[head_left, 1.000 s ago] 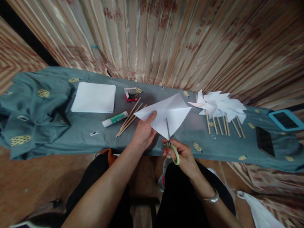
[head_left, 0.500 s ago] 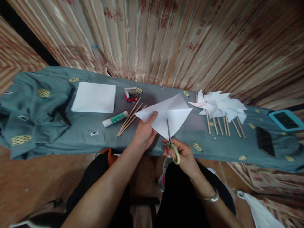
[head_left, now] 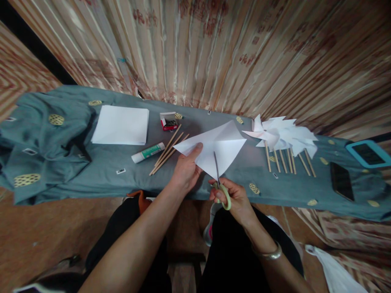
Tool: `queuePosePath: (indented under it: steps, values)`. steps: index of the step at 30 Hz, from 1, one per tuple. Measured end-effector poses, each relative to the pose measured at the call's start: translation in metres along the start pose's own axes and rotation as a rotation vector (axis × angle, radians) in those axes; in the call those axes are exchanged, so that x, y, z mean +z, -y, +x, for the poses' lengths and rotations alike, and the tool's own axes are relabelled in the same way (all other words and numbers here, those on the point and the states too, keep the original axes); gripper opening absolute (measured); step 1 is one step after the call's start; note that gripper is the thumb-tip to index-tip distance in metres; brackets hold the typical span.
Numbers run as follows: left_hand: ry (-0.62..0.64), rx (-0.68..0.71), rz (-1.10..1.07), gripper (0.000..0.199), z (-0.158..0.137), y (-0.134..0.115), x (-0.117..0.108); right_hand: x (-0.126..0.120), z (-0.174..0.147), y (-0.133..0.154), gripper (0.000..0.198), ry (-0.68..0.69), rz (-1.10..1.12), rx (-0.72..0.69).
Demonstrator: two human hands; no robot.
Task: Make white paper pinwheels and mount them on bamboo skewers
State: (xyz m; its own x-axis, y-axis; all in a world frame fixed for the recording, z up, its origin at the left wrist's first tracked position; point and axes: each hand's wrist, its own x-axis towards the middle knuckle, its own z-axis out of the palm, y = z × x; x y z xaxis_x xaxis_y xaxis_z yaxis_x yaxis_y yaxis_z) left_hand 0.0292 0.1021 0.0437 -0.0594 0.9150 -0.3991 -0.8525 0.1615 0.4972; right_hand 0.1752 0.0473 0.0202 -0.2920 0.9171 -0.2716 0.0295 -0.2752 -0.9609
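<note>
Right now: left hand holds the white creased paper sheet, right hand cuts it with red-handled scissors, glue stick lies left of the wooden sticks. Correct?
Not quite: the head view shows the metal-bladed scissors have pale green handles, not red. The rest holds: left hand holds the white creased paper sheet, right hand cuts it, white-and-green glue stick lies left of the thin wooden sticks.

Both forearms reach forward, left hand (head_left: 185, 171) pinching with thumb extended, right hand (head_left: 235, 198) with fingers curled.

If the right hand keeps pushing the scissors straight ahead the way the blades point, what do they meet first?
The right hand points the scissors away from the person, blades already in the white paper sheet that the left hand holds. More paper comes first; beyond it probably only the grey cloth, though depth is unclear.
</note>
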Motion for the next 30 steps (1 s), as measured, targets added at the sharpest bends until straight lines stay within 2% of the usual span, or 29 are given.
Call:
queuePosePath:
  steps: [23,30]
  values:
    - [0.022,-0.008,0.035,0.004,0.0003,0.0032,-0.0013,0.0001,0.0016,0.0026,0.038,-0.008,-0.028,0.010]
    - [-0.001,-0.019,0.023,0.012,-0.0008,0.0030,-0.0010,0.0008,0.0013,0.0026,0.036,-0.011,-0.042,-0.008]
